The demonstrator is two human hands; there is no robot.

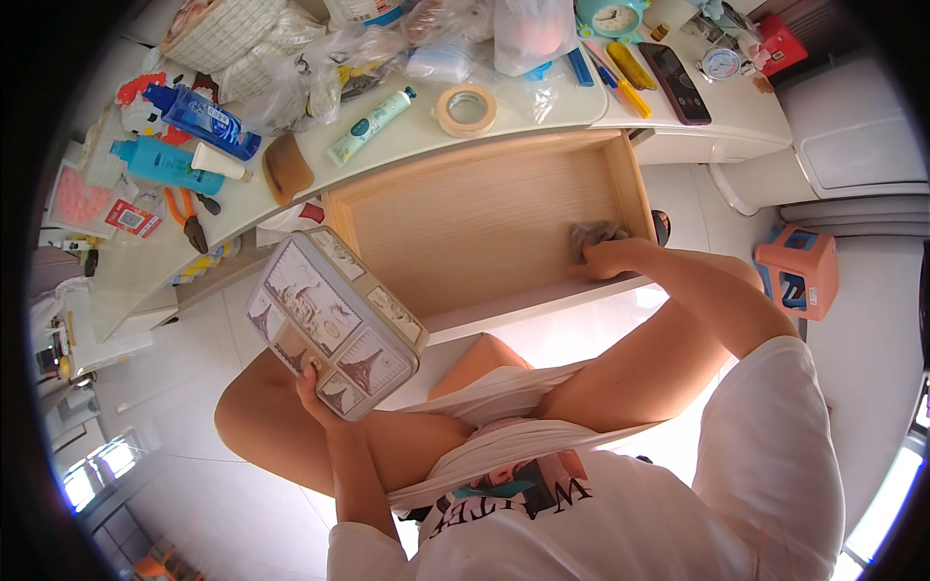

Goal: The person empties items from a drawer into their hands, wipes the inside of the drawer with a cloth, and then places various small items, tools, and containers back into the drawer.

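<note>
My left hand [314, 398] grips the lower edge of a decorated tin box [330, 319], tilted above my thigh and printed with stamp-like pictures of towers. Its lid looks closed. In front of me a pale wooden drawer [465, 232] is pulled out from under the desk. Inside it, at the right front corner, my right hand [614, 258] is closed on a crumpled greyish cloth or wipe [592, 234] pressed to the drawer bottom. Part of that cloth is hidden by the fingers.
On the white desk [312, 185] lie a masking tape roll [466, 110], a cream tube [372, 125], a brown comb [286, 168], orange-handled pliers [187, 218], blue bottles [207, 123] and a smartphone [676, 83]. A pink plastic stool [806, 272] stands at the right.
</note>
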